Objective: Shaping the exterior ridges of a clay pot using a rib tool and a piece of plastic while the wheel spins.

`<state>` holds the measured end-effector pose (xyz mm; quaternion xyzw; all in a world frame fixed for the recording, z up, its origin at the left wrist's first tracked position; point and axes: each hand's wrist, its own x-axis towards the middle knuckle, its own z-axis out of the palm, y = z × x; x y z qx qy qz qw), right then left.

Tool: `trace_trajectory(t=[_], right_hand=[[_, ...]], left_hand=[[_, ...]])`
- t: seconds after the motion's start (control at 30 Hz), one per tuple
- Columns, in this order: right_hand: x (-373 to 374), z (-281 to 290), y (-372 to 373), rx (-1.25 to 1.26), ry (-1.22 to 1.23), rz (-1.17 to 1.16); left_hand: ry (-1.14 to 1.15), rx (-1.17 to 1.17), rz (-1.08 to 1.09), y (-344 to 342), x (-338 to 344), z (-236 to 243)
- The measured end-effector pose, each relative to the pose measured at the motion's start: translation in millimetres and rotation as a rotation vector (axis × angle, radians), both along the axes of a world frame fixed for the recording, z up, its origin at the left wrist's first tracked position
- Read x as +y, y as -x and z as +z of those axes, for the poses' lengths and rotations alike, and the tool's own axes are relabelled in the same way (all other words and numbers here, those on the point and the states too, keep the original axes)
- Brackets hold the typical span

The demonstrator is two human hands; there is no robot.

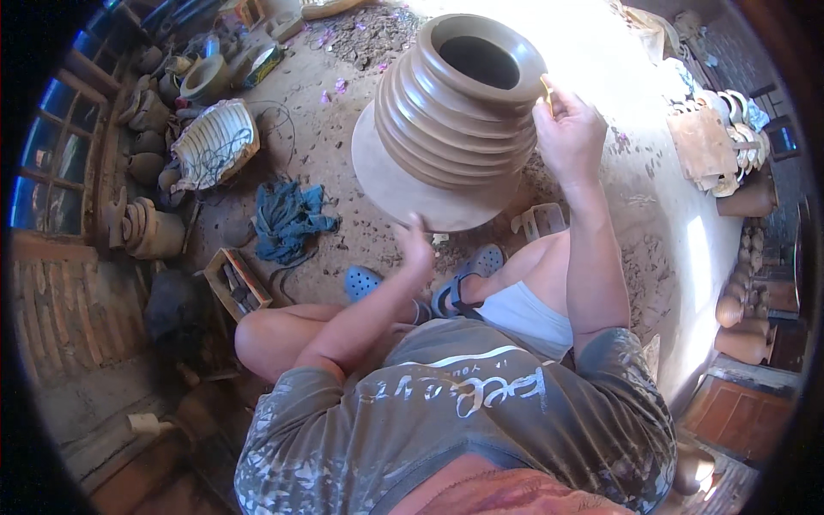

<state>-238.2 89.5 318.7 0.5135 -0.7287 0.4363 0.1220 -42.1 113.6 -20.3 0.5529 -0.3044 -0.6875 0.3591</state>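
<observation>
A tall wet clay pot [455, 129] with a ribbed wall and a wide dark mouth stands upright on a round, pale potter's wheel [390, 184]. At the wheel's near edge is my left hand [415, 249], a thumb or finger against the rim and the digits apart; the rest of its fingers are partly hidden. My right hand [572, 133] is beside the pot's upper right side, close to the lip. Its thumb and fingers pinch a thin yellowish strip [547, 84], which touches or nearly touches the clay; its exact kind is too small to tell.
Blue clogs [362, 281] on my feet and a small grey container [541, 221] are near the wheel. Left lie a crumpled blue cloth [290, 221], a box of tools [237, 284] and a ribbed basin [216, 144]. Finished pots [745, 343] line the right wall.
</observation>
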Motion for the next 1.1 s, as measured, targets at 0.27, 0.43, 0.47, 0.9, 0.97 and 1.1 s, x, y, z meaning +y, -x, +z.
trace_trajectory(t=[0.27, 0.43, 0.47, 0.9, 0.97, 1.1], right_hand=[[0.7, 2.6, 4.7, 0.115, -0.063, -0.030], [5.4, 10.7, -2.2, 0.142, -0.087, -0.017], [7.9, 12.2, -1.2, 0.170, -0.065, -0.004], [211.7, -100.8, 155.5, -0.196, -0.513, -0.263], [270.3, -158.3, 164.6, -0.099, -1.028, -0.229], [364.0, -290.8, 132.5, -0.245, -1.330, -0.249]], left_hand=[[0.473, -0.510, -0.113, -52.8, -118.3, 33.5], [0.570, -0.562, -0.148, -43.5, -108.4, 22.9], [0.568, -0.561, -0.151, -42.9, -107.4, 20.5], [0.756, -1.041, -0.596, -72.2, -123.8, 54.4], [0.733, -1.162, -0.726, -59.1, -128.7, 75.6], [0.939, -1.304, -0.819, -105.1, -172.6, 48.3]])
